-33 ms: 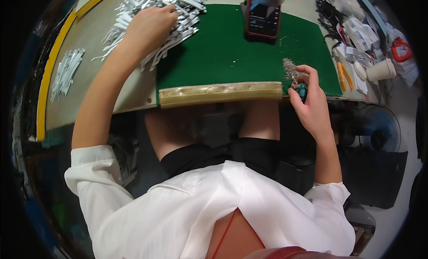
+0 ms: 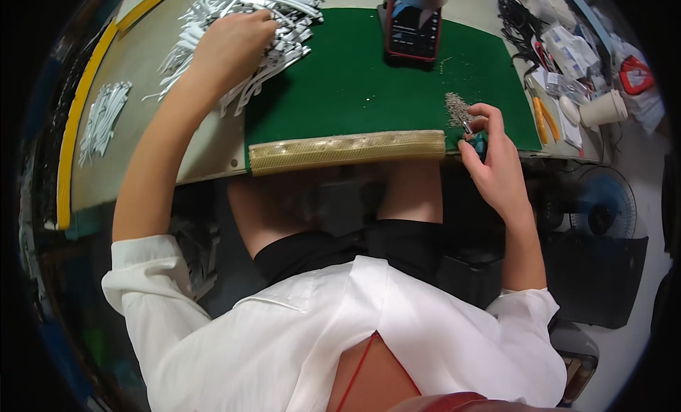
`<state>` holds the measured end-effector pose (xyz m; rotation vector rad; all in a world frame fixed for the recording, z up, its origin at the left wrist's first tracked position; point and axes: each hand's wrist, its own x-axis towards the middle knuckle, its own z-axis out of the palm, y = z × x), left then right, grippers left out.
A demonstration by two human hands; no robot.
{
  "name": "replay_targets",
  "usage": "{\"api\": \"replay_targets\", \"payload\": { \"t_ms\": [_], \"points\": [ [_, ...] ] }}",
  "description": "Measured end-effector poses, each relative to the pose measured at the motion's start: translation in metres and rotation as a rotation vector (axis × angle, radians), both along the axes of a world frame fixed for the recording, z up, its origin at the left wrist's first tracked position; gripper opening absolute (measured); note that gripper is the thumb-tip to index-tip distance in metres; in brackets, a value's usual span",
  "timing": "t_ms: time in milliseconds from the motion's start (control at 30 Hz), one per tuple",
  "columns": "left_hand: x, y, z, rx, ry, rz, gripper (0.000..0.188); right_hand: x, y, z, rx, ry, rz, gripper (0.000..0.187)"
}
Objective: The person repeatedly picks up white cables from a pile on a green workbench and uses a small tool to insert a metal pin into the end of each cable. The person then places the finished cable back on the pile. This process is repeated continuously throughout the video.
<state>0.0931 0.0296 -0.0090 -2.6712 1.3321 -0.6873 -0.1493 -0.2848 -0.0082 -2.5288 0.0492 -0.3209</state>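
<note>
My left hand (image 2: 230, 47) reaches to the far left of the bench and its fingers curl into a big heap of white plastic strips (image 2: 284, 22). My right hand (image 2: 493, 164) sits at the front right edge of the green mat (image 2: 355, 86), gripping a small teal-handled tool (image 2: 481, 141). The tool's tip points at a little pile of tiny metal parts (image 2: 456, 108) on the mat just above my fingers.
A dark phone (image 2: 413, 25) leans at the back of the mat. A gold padded strip (image 2: 347, 151) lines the bench's front edge. More white strips (image 2: 103, 118) lie far left. On the right stand a paper cup (image 2: 603, 108), orange-handled pliers (image 2: 545, 121), packets and a floor fan (image 2: 599, 206).
</note>
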Motion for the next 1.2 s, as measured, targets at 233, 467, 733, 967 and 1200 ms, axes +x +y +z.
{"api": "replay_targets", "payload": {
  "t_ms": [233,467,733,967,1200],
  "points": [
    [-0.012,0.004,0.017,-0.58,0.321,-0.205,0.029,0.013,-0.031,0.012,-0.202,0.176,0.233,0.031],
    [-0.113,-0.028,0.016,-0.953,1.133,-0.245,0.021,0.014,-0.032,0.011,-0.298,0.208,0.257,0.028],
    [-0.128,-0.04,-0.003,-0.925,0.995,-0.25,0.03,0.016,-0.031,0.007,-0.33,0.204,0.176,0.028],
    [-0.128,-0.043,-0.002,-0.989,1.105,-0.21,0.024,0.02,-0.029,0.003,-0.295,0.172,0.198,0.027],
    [-0.125,-0.036,-0.001,-0.837,1.021,-0.14,0.021,0.021,-0.029,0.005,-0.328,0.202,0.204,0.027]
  ]
}}
